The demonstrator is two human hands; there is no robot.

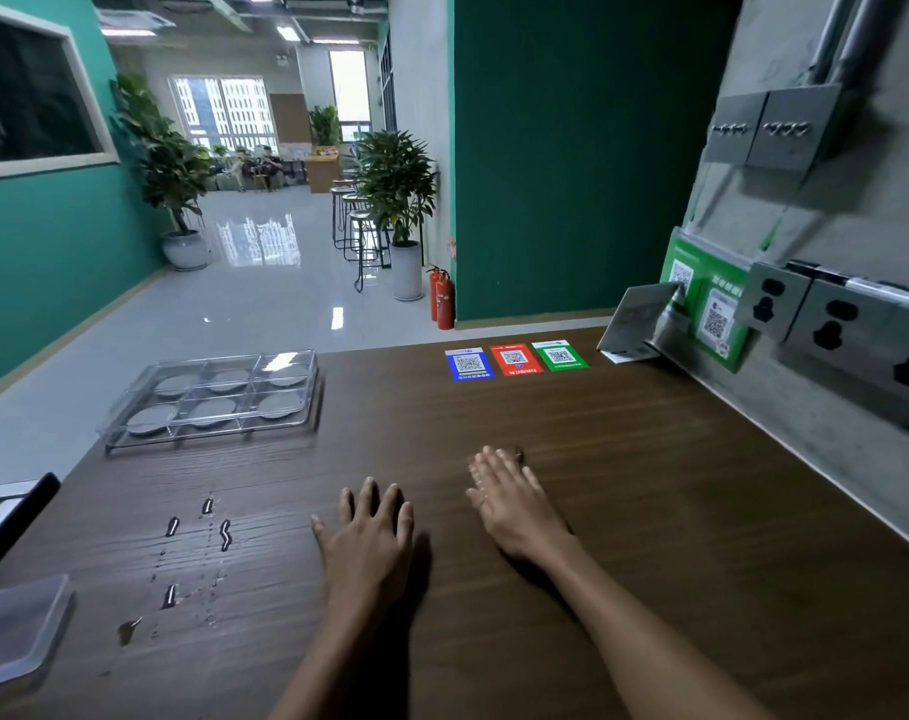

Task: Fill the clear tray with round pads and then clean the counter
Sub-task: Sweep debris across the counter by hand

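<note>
On the counter: one clear tray, six round pads, two flat hands, left, right, grip empty.

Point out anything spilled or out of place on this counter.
Water drops and small puddles lie on the wooden counter, left of the left hand, between the clear tray and the near edge. The tray's six compartments each hold a round pad. Nothing else stands out.

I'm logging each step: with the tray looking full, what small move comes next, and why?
Probably fetch a cloth and wipe the spill. All six tray compartments hold a pad, droplets lie left of the left hand, and both it and the right hand are flat and empty.
</note>
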